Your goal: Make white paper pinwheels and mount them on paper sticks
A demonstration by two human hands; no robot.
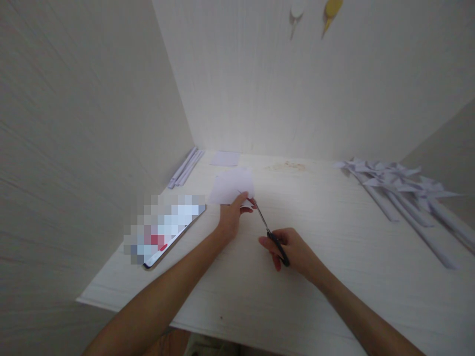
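My left hand (233, 215) pinches a white sheet of paper (230, 184) by its near right corner, thumb on top and fingers beneath. In my right hand (287, 246) is a pair of scissors (275, 242) with black handles, my fingers closed around them. The metal blades point away from me and reach the paper's near right corner, close to my left fingertips. Whether the blades are apart or together there is too small to tell. A second square of paper (224, 158) lies flat just beyond the held sheet.
A phone (174, 235) with a lit, blurred screen lies left of my left arm. Rolled paper sticks (186, 168) rest against the left wall. Several paper pinwheels (393, 178) on paper sticks are piled at the right. Hooks (332, 9) hang on the back wall. The white table (237, 296) ends near my body.
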